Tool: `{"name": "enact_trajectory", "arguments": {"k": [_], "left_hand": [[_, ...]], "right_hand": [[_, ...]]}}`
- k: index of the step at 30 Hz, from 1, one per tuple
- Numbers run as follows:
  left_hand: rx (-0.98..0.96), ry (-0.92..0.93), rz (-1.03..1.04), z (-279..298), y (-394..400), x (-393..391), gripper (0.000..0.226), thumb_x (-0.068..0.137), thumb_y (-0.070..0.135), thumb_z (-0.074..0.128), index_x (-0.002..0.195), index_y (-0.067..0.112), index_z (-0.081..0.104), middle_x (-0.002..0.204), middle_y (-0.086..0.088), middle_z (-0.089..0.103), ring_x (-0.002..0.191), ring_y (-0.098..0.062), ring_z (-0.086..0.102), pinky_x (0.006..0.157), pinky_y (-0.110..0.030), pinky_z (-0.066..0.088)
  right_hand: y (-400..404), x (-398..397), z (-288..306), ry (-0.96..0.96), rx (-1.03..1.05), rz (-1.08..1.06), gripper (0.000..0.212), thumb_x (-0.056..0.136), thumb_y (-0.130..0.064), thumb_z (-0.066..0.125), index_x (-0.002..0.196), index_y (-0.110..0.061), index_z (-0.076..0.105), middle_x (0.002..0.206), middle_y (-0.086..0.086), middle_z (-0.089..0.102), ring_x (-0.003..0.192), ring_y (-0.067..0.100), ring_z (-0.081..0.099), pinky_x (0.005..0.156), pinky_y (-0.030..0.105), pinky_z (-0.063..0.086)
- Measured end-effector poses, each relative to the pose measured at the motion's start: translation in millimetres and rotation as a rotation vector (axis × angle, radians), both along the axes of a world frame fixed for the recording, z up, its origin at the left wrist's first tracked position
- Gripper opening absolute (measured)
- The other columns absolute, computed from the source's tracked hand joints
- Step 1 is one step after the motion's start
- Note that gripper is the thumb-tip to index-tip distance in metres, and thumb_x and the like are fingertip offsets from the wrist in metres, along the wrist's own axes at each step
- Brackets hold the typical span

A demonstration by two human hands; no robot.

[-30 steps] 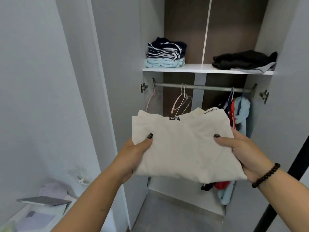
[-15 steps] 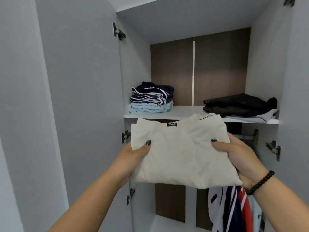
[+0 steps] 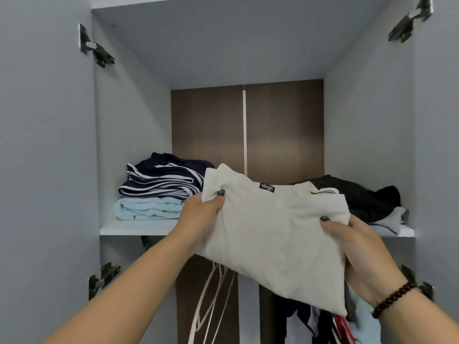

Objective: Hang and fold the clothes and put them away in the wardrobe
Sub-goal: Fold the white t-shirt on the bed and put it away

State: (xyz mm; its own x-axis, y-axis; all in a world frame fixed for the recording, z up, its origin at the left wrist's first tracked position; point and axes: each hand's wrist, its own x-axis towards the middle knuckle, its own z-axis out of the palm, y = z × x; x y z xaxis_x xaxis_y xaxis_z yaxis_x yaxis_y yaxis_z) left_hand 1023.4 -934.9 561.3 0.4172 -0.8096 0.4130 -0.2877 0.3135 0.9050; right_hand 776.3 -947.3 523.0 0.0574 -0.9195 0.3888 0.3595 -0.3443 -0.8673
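Observation:
A folded cream garment (image 3: pixel 270 234) with a small black label is held up in front of the open wardrobe, tilted with its left side higher. My left hand (image 3: pixel 201 217) grips its upper left corner, thumb on top. My right hand (image 3: pixel 357 249), with a dark bead bracelet at the wrist, grips its right edge. The garment's far edge is level with the white shelf (image 3: pixel 139 229) and hides the shelf's middle. On the shelf's left lies a stack: a navy striped garment (image 3: pixel 161 181) on a light blue one (image 3: pixel 149 208). On its right lies a black pile (image 3: pixel 360 197).
Grey wardrobe doors stand open on both sides, with metal hinges (image 3: pixel 99 52) on the frame. Below the shelf hang empty pale hangers (image 3: pixel 211 301) and coloured clothes (image 3: pixel 330 326) at the lower right. The brown back panel (image 3: pixel 283 130) shows above the piles.
My view has risen from the hanging rail to the upper shelf. Both hands have lifted the cream garment up and forward to shelf height, tilting it left side up.

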Motion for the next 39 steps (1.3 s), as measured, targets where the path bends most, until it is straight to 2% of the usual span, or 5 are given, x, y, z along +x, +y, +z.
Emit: {"name": "enact_trajectory", "arguments": {"k": [8,23,31,35,39], "left_hand": [[-0.007,-0.287,-0.273,96,-159,-9,0.030,0.089,0.031,0.062,0.090,0.002,0.068,0.092,-0.007,0.072,0.075,-0.020,0.062,0.067,-0.029,0.043],[-0.125,-0.869,-0.416,185,-344,-146,0.025,0.091,0.026,0.050,0.072,0.011,0.055,0.081,-0.004,0.060,0.071,-0.021,0.053,0.062,-0.029,0.039],[0.125,-1.170,-0.277,106,-386,-191,0.047,0.099,0.026,0.049,0.138,0.002,0.039,0.141,-0.017,0.048,0.123,-0.032,0.052,0.094,-0.035,0.044],[0.036,-1.081,-0.362,118,-373,-178,0.065,0.096,0.044,0.049,0.148,0.012,0.027,0.151,-0.016,0.031,0.138,-0.035,0.034,0.111,-0.041,0.033],[-0.017,-1.286,-0.487,110,-351,-178,0.055,0.103,0.041,0.034,0.151,0.016,0.029,0.159,-0.008,0.025,0.145,-0.027,0.025,0.114,-0.034,0.024]], "right_hand": [[-83,-5,35,-0.119,-0.004,-0.193,0.029,0.090,0.000,0.047,0.104,-0.013,0.068,0.101,0.011,0.073,0.092,0.030,0.068,0.073,0.043,0.050],[-178,-47,85,-0.415,0.147,-0.459,0.037,0.089,0.014,0.037,0.122,0.003,0.052,0.117,0.023,0.062,0.104,0.038,0.061,0.095,0.049,0.047],[-192,-62,60,-0.099,0.295,-0.829,0.029,0.085,0.011,0.044,0.112,0.005,0.054,0.090,0.016,0.060,0.076,0.029,0.058,0.067,0.033,0.048],[-183,-62,82,0.300,0.099,-1.187,0.053,0.084,-0.004,0.052,0.136,-0.013,0.043,0.133,0.006,0.043,0.126,0.027,0.043,0.107,0.042,0.037],[-195,-43,91,0.854,-0.084,-1.146,0.040,0.089,-0.019,0.050,0.129,-0.020,0.053,0.133,0.000,0.045,0.126,0.023,0.043,0.104,0.032,0.034]]}}
